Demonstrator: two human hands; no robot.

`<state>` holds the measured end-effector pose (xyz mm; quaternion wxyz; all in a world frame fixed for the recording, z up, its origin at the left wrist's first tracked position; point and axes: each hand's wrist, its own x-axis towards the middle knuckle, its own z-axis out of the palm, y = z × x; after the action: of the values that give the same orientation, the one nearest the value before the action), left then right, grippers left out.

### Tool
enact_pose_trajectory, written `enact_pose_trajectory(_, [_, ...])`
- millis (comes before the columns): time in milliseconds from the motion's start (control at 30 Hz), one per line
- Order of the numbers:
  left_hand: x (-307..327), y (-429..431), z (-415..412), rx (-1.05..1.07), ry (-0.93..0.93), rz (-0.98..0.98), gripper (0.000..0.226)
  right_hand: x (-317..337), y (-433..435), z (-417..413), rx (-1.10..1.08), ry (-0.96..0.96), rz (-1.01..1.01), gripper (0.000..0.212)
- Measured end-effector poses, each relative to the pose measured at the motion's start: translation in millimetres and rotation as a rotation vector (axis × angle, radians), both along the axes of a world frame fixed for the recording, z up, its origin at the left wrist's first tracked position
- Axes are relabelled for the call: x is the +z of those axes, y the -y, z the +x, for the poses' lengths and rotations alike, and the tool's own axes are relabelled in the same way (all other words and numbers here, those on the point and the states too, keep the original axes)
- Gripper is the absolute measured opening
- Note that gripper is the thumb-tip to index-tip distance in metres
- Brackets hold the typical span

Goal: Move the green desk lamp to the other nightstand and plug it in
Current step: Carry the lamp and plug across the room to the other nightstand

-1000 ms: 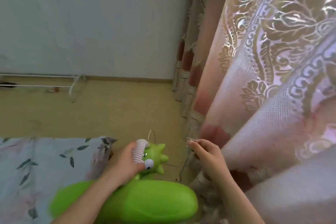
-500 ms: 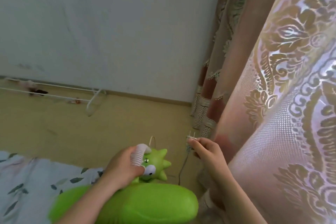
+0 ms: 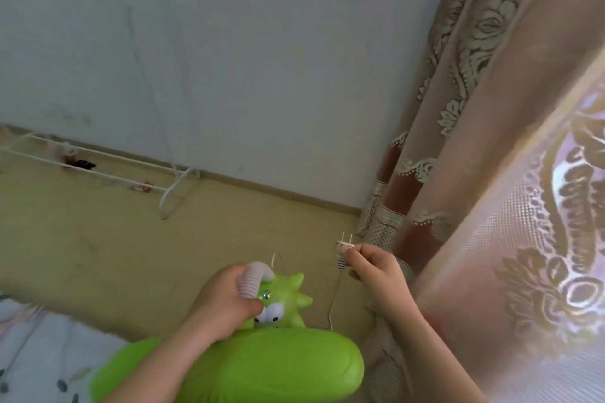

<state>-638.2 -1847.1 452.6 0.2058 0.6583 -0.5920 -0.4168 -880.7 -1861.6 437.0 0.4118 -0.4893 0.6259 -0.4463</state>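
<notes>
Yellow floor [image 3: 98,255], curtain [image 3: 491,173] right. Left hand [image 3: 226,301] closed around green desk lamp [image 3: 281,301] neck; right hand [image 3: 373,265], just right of lamp, pinches plug [image 3: 345,244], prongs up (no nightstand or socket visible).

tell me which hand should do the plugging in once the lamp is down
The right hand: it already pinches the plug with the prongs pointing away, cord hanging below. The left hand is wrapped around the lamp at its ribbed neck, carrying it.
</notes>
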Motion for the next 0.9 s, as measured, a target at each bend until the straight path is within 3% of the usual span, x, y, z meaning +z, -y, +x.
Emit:
enact_pose_trajectory(600, [13, 250, 67, 0.115, 0.023, -0.046, 0.056, 7, 278, 69, 0.180, 0.019, -0.028, 0.058])
enact_pose_trajectory(800, [9, 320, 91, 0.290, 0.045, -0.002, 0.070, 2, 383, 106, 0.330, 0.056, 0.001, 0.040])
enact_pose_trajectory(900, [11, 351, 101, 0.373, 0.063, -0.012, 0.076, 4, 434, 125, 0.393, 0.051, -0.008, 0.052])
